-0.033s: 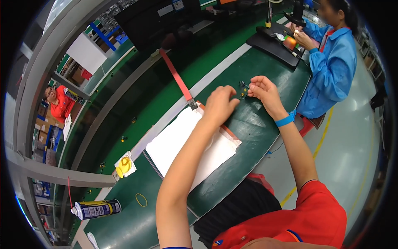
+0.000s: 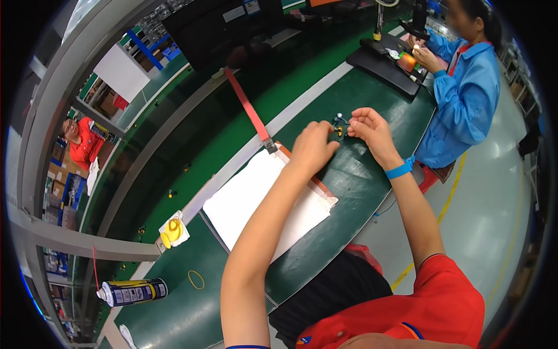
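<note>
Between my hands, above the green worktop [image 2: 302, 244], is a small wired part [image 2: 339, 131] with yellow and dark pieces and a pale round end. My right hand [image 2: 372, 131], with a blue band at its wrist, pinches thumb and finger together at the right side of the part, apparently on a thin wire. On the other side my left hand [image 2: 313, 146] has curled fingers, their tips against or very close to the part; its exact grip is hidden. White sheets [image 2: 250, 203] lie beneath my left forearm.
A red strap [image 2: 247, 104] crosses the green conveyor [image 2: 203, 136], which carries several small parts. Leftward are a spray can [image 2: 136, 292] on its side, a yellow rubber band [image 2: 196, 280] and yellow discs [image 2: 172, 231]. A co-worker in blue [image 2: 465, 93] works at a black stand [image 2: 386, 67].
My left hand has shifted slightly right and down. More of the small wired part shows between my hands. My right hand has barely moved.
</note>
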The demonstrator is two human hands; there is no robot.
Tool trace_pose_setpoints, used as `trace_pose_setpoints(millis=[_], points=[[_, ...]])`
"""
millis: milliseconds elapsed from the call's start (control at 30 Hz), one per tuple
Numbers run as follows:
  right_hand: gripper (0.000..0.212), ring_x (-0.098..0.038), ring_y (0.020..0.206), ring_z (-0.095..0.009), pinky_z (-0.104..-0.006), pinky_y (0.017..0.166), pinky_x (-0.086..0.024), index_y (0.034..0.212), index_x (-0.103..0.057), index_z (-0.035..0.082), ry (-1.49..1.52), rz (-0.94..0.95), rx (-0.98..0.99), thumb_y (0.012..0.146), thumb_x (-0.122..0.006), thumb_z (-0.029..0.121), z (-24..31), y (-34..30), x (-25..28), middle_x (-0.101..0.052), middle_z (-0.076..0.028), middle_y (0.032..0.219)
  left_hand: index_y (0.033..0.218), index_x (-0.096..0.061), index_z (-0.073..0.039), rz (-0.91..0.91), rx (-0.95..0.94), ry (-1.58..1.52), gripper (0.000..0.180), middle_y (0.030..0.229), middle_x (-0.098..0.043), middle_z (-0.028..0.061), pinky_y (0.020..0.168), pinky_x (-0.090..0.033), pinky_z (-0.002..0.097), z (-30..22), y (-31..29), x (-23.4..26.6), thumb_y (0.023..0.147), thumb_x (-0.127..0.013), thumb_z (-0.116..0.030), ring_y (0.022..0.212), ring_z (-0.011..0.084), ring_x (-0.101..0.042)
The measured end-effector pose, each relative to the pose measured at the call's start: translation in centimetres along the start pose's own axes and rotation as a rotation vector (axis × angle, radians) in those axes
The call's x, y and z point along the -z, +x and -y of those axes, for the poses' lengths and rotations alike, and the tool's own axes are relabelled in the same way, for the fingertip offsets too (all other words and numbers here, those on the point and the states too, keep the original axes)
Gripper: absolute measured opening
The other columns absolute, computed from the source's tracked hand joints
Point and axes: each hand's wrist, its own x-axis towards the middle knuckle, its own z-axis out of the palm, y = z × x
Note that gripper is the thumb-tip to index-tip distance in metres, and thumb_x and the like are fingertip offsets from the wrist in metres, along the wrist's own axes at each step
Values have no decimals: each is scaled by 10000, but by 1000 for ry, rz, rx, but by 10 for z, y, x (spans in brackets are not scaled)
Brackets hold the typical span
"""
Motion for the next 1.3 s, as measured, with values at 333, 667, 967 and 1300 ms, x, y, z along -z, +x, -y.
trace_pose_setpoints(millis=[333,667,967,1300], points=[[238,-606,759,-74,-268,637,-482,1148,-646,37,-760,-83,240,920,-699,83,-11,-4,5,-658,-18,934,892,-645,-13,3,32,-51,198,873,-690,160,773,-537,436,4,7,-1,839,-719,-189,834,353,-671],[172,-674,831,-305,-422,688,-522,960,-647,114,-1256,-70,338,881,-742,234,-7,12,2,-631,-83,925,932,-585,-9,20,240,-743,119,851,-582,-21,664,-470,212,-23,-83,98,950,-692,-58,738,57,-569],[153,-560,686,-74,-238,579,-494,1002,-604,59,-400,-20,-113,1032,-595,209,5,13,18,-597,-17,864,962,-578,-55,-145,397,-822,64,1009,-618,42,789,-489,282,-2,-190,122,953,-638,-36,886,135,-601],[195,-503,710,-60,-218,621,-453,1150,-589,65,203,399,-575,1088,-499,226,37,-41,-64,-547,-4,871,1060,-686,-8,-102,600,-930,115,795,-615,2,650,-437,220,14,-211,110,970,-662,-76,693,73,-546]])
